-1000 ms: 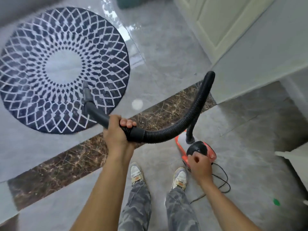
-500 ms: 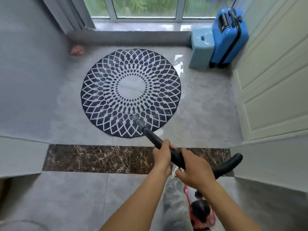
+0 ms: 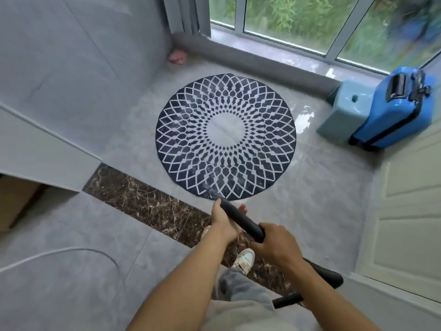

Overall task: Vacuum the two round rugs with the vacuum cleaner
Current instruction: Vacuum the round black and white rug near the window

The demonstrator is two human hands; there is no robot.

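Round rug (image 3: 225, 137): lies flat on the grey tiled floor (image 3: 310, 199), at 12 o'clock from the person. It looks thin and soft, so suction or a hard push will probably lift or ruck its edge. It needs no gripping; short strokes from the rim inward are advisable.

Vacuum tube (image 3: 241, 219): rigid, black and smooth, judged light. Its tip (image 3: 210, 191) sits at the rug's 6 o'clock edge. The tip is blurred, so contact with the pile cannot be confirmed.

Left hand (image 3: 223, 219): clenched round the tube's forward part, acting as guide.

Right hand (image 3: 274, 244): grasping the tube's rear end, where the flexible hose (image 3: 322, 275) joins. The hose will bend and drag, so a two-handed hold suits it.

Not verifiable: the vacuum cleaner body is out of view. The hose passes behind the right forearm and its course is partly hidden. The second rug is not identifiable; a pale curved edge (image 3: 71, 254) at 8 o'clock is unclear. The blue suitcase (image 3: 393, 111) at the rug's 2 o'clock is motion-blurred.
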